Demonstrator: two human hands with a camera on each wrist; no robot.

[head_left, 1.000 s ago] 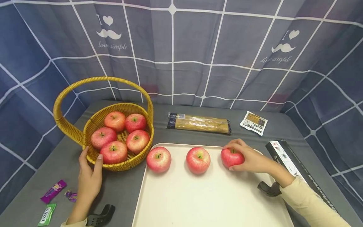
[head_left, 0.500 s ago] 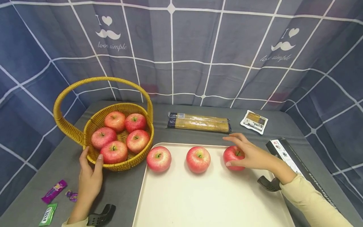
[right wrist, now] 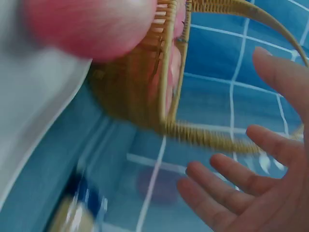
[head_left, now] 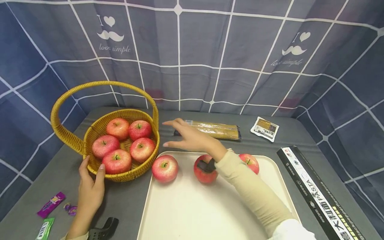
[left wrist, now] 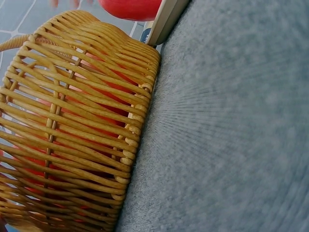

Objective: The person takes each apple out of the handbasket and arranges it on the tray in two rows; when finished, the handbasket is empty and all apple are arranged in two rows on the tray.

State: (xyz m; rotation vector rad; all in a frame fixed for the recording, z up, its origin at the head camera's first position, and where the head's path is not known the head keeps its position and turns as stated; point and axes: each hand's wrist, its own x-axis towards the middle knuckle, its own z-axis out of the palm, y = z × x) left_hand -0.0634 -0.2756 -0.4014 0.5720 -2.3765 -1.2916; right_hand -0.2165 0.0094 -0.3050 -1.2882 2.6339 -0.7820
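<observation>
Left hand: the left hand (head_left: 90, 193) rests against the near wall of the wicker basket (head_left: 90, 140), thumb and fingers (head_left: 100, 170) spread loosely on the weave, clamped on nothing.
Right hand: the right hand (head_left: 192, 138) hangs in the air, fingers (right wrist: 227, 186) straight and apart, holding nothing, their tips pointing at the basket's rim.
Basket: just ahead of the left fingers on the grey desk (head_left: 126, 200), five red apples inside.
Tray: the cream tray (head_left: 192, 213) lies below the right fingers, three apples in a row along its far edge.
Nearest apple: the left tray apple (head_left: 164, 168) sits just under the right fingers, beside the basket.
</observation>
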